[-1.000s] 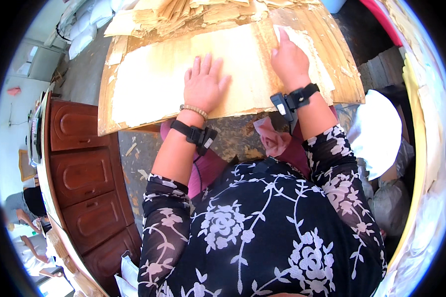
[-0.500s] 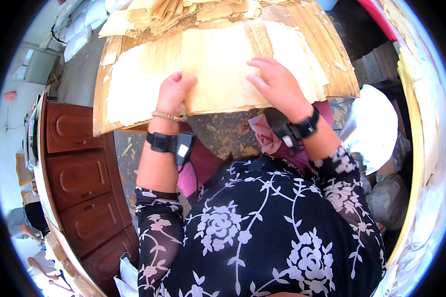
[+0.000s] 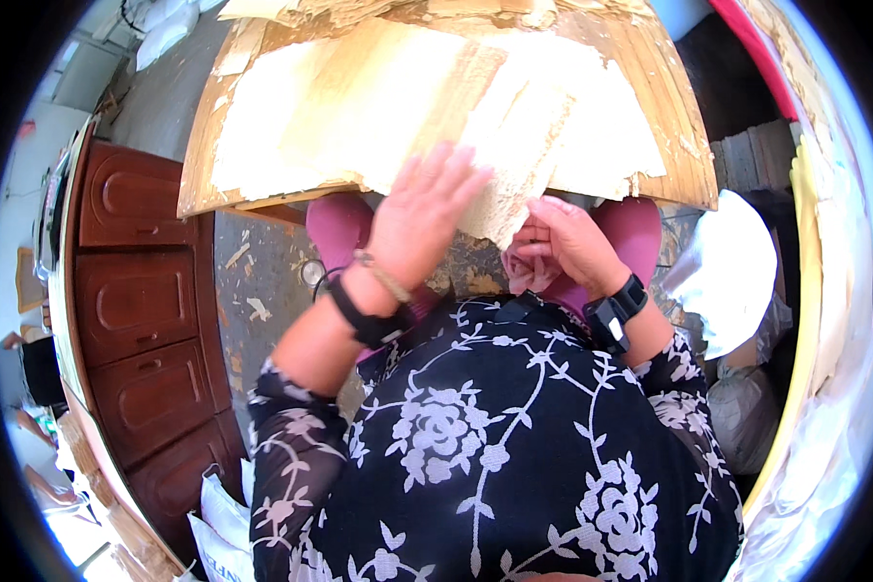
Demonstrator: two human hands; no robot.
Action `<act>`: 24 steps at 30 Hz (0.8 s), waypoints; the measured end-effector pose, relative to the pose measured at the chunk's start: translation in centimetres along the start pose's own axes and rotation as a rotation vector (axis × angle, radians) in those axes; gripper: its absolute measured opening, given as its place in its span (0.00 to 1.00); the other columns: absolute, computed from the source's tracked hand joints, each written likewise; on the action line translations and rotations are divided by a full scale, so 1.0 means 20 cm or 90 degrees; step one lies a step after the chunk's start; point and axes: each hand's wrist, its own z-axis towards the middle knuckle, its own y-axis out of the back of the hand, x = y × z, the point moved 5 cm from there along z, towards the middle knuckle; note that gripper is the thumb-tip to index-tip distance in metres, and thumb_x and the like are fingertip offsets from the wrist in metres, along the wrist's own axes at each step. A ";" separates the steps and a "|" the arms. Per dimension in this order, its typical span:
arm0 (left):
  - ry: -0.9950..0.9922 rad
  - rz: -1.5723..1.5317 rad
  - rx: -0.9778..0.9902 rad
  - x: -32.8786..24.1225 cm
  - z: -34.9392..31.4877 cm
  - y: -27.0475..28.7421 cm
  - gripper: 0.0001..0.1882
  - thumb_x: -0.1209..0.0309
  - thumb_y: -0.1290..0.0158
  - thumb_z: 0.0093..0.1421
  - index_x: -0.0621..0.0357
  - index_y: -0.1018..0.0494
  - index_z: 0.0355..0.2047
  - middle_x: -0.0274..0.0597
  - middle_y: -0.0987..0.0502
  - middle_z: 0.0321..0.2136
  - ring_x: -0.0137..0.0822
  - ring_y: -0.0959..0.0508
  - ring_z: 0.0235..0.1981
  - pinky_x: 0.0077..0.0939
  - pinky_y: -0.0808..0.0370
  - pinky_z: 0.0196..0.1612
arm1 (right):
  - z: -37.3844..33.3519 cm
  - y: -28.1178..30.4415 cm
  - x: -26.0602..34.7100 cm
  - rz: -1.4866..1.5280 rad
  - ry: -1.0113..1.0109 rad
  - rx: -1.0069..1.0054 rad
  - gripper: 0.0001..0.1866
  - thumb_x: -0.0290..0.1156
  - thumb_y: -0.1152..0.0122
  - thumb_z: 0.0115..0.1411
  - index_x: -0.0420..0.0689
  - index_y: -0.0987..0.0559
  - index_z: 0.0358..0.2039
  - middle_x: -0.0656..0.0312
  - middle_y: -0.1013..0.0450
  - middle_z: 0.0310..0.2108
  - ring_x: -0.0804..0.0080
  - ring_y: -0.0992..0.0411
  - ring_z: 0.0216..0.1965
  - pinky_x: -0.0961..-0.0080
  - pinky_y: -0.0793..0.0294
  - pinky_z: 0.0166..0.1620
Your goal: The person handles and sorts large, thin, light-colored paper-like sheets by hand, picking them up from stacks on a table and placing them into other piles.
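Note:
A thin, pale sheet of wood veneer (image 3: 388, 78) with a brown streak lies slantwise over other light sheets (image 3: 281, 136) on the wooden table (image 3: 684, 126). Its ragged near end sticks out past the table's front edge. My left hand (image 3: 422, 213) is open, with fingers stretched out over the sheet's near left part. At the overhanging corner on the right, my right hand (image 3: 570, 244) has its fingers curled, gripping the rough edge. The palm side of that hand partly hides the grip.
More rough veneer pieces (image 3: 359, 10) are heaped at the table's far side. A brown wooden cabinet (image 3: 136, 281) stands to the left. On the right are a white sack (image 3: 727, 272) and a yellow edge (image 3: 805, 223). Scraps lie on the floor (image 3: 272, 262) below the table.
The veneer sheet has turned from straight to slanting, its near end now jutting toward me. My left hand has moved right and flattened out; my right hand has come nearer to my body.

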 end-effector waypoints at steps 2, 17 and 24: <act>0.056 0.049 -0.089 -0.01 -0.02 -0.05 0.36 0.81 0.42 0.48 0.48 0.31 0.60 0.45 0.28 0.59 0.47 0.31 0.62 0.39 0.35 0.63 | 0.01 -0.08 0.05 -0.109 0.004 -0.012 0.21 0.44 0.45 0.68 0.40 0.24 0.50 0.57 0.21 0.42 0.69 0.23 0.44 0.73 0.25 0.48; 0.756 -1.011 -0.439 0.57 -0.15 -0.21 0.17 0.70 0.49 0.66 0.76 0.28 0.46 0.50 0.21 0.43 0.37 0.20 0.41 0.30 0.23 0.44 | 0.38 -0.57 0.55 -1.058 0.828 -0.129 0.22 0.46 0.46 0.65 0.56 0.25 0.58 0.57 0.39 0.66 0.53 0.44 0.68 0.60 0.44 0.68; 0.751 -0.341 -0.043 0.63 -0.23 -0.02 0.21 0.66 0.44 0.61 0.69 0.28 0.50 0.53 0.22 0.47 0.50 0.21 0.45 0.41 0.25 0.47 | 0.52 -0.54 0.45 -1.151 0.750 -0.105 0.24 0.51 0.49 0.65 0.60 0.28 0.60 0.58 0.37 0.64 0.55 0.42 0.66 0.58 0.46 0.68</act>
